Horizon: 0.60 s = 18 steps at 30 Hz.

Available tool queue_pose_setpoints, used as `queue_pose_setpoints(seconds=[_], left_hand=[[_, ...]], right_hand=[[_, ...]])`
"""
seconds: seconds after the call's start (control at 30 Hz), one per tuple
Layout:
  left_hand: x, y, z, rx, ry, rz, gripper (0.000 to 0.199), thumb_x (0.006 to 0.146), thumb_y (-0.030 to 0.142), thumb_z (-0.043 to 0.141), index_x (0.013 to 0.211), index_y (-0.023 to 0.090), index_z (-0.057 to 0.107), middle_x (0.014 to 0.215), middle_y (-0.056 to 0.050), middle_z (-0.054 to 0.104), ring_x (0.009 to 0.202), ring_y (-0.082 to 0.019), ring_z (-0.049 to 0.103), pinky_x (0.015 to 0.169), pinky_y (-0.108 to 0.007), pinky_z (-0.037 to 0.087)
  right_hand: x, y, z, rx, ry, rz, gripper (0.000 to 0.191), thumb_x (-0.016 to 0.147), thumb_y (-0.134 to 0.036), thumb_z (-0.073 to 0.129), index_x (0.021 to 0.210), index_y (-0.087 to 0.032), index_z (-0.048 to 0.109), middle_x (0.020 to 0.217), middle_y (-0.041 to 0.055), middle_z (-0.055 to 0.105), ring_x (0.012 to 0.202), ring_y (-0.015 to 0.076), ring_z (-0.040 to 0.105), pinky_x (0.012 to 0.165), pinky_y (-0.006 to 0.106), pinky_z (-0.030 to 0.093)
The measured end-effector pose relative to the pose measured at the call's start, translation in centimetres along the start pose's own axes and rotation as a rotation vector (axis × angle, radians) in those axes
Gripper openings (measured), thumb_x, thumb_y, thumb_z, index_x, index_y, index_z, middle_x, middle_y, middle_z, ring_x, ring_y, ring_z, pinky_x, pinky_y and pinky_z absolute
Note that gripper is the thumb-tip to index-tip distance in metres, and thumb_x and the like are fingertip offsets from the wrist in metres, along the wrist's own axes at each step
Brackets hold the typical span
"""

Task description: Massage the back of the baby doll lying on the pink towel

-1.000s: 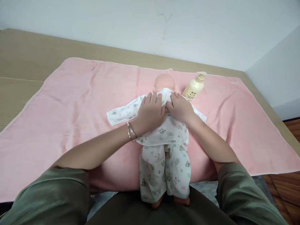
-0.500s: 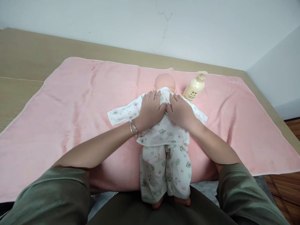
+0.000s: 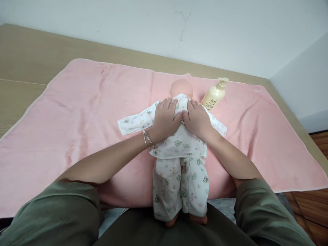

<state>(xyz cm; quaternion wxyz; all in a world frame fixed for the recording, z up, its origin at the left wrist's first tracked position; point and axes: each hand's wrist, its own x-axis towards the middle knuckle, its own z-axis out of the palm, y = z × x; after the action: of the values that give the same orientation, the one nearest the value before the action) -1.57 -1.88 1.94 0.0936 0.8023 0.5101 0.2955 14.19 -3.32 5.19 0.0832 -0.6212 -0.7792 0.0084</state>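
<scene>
A baby doll (image 3: 180, 88) lies on a pink blanket (image 3: 102, 99), its head away from me and its feet at the near edge. It wears a white printed top (image 3: 179, 145) and matching trousers (image 3: 167, 191). My left hand (image 3: 166, 119) rests flat on the left upper part of the top, fingers stretched out. On the right upper part lies my right hand (image 3: 198, 119), also flat with its fingers extended. The two thumbs almost meet in the middle. Neither hand grips anything. Silver bangles (image 3: 147, 139) circle my left wrist.
A cream pump bottle (image 3: 214, 95) lies or leans on the blanket beyond my right hand. The blanket covers much of a wooden table (image 3: 28, 51), which stands against a white wall (image 3: 128, 24). Wooden flooring (image 3: 304, 208) shows at the lower right.
Both hands stay on the doll's top in nearly the same place. The view has shifted very slightly.
</scene>
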Motion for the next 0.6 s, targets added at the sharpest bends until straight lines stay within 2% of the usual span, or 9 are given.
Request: queue_pose_setpoints(seconds=[0.27, 0.4, 0.6], left_hand=[[0.1, -0.2, 0.0, -0.011, 0.002, 0.002, 0.053, 0.103, 0.039, 0.041, 0.144, 0.009, 0.056, 0.148, -0.022, 0.06, 0.14, -0.038, 0.052, 0.12, -0.056, 0.04], [-0.2, -0.1, -0.1, -0.014, 0.0, 0.015, 0.054, 0.104, 0.038, 0.039, 0.145, 0.007, 0.054, 0.149, -0.025, 0.059, 0.143, -0.039, 0.051, 0.12, -0.06, 0.041], [-2.0, 0.5, -0.3, 0.017, -0.016, 0.053, 0.057, 0.108, 0.038, 0.033, 0.153, 0.006, 0.046, 0.16, -0.029, 0.049, 0.156, -0.043, 0.039, 0.126, -0.066, 0.033]], right_hand=[[0.1, 0.3, 0.7, 0.044, 0.056, -0.016, 0.062, 0.107, -0.03, 0.033, 0.159, 0.002, 0.044, 0.162, 0.0254, 0.051, 0.153, 0.0394, 0.046, 0.127, 0.059, 0.036], [0.1, 0.2, 0.3, 0.036, 0.016, -0.009, 0.062, 0.107, -0.028, 0.033, 0.159, 0.005, 0.042, 0.163, 0.0276, 0.049, 0.155, 0.0395, 0.044, 0.129, 0.057, 0.034], [1.3, 1.9, -0.6, 0.107, -0.102, -0.113, 0.062, 0.109, -0.037, 0.037, 0.156, 0.002, 0.044, 0.165, 0.0278, 0.046, 0.158, 0.0382, 0.039, 0.129, 0.056, 0.034]])
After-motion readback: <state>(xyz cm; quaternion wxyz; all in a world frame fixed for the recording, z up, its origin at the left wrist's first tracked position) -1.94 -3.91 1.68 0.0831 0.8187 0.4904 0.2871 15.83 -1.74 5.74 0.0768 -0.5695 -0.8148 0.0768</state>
